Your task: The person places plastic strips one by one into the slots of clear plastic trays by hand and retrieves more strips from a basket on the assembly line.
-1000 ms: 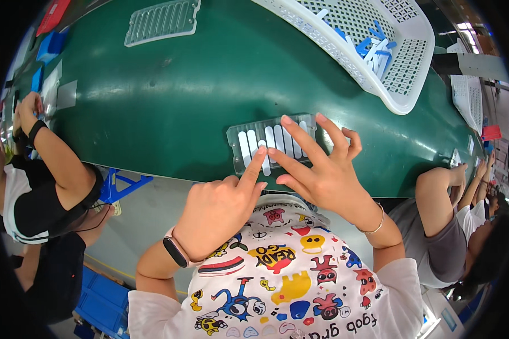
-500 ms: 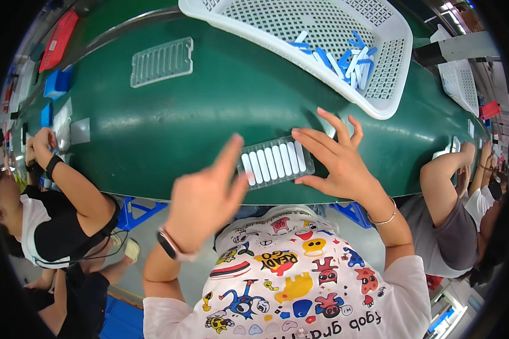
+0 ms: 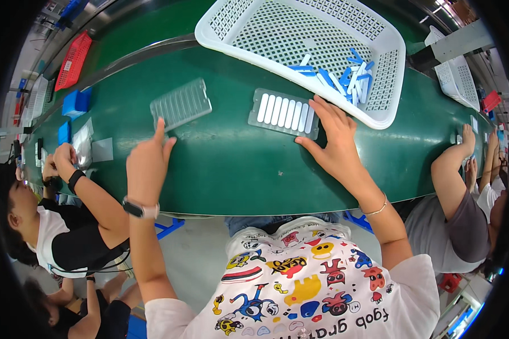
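The bare left hand [image 3: 147,158], index finger and thumb apart, is pointing up to the near-left corner of an empty, clear, ribbed plastic tray [image 3: 181,104], its long axis slanting away rightward; contact is unclear. The right hand [image 3: 338,138] is clasping the right end of a clear plastic tray [image 3: 255,108] holding white, round-ended strips [image 3: 283,113]. Beyond, a white perforated basket [image 3: 387,76] is standing.

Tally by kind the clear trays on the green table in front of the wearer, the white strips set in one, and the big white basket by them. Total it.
Clear trays: 2
White strips set in the right-hand tray: 8
Big white basket: 1
Total: 11
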Demonstrator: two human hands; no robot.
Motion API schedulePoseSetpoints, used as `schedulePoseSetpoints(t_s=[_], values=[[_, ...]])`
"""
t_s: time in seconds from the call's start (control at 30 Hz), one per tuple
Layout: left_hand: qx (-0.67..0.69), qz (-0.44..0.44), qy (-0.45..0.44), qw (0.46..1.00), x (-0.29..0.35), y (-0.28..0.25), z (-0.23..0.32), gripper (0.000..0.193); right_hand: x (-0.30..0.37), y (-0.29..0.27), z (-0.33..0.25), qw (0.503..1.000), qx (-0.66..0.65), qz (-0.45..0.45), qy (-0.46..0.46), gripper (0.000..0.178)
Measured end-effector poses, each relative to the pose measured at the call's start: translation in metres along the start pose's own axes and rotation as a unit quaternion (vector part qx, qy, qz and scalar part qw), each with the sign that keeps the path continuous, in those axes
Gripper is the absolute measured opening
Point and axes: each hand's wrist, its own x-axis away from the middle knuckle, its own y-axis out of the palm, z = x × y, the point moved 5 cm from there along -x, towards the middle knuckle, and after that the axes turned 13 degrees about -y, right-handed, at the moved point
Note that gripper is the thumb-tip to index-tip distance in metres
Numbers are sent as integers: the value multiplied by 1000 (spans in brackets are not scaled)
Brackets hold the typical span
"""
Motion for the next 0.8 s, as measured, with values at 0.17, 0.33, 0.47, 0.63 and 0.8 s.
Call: schedulePoseSetpoints(t_s=[0.17, 0.33, 0.47, 0.63, 0.8], values=[[-58, -63, 34, 996, 69, 5, -17, 42, -30, 24, -9, 999, -20, -1, -28, 61], [54, -126, 39, 990, 122, 3, -7, 44, -76, 72, -38, 986, -82, 27, -140, 58], [315, -116, 54, 940, 122, 17, 20, 35, -81, 74, -95, 981, -67, -15, -182, 72], [626, -190, -92, 751, 116, 18, 50, 21, -28, 61, -96, 907, -86, -218, -350, 68], [915, -329, -130, 195, 96, 19, 95, 43, -8, 40, -85, 945, 12, -152, -291, 50]])
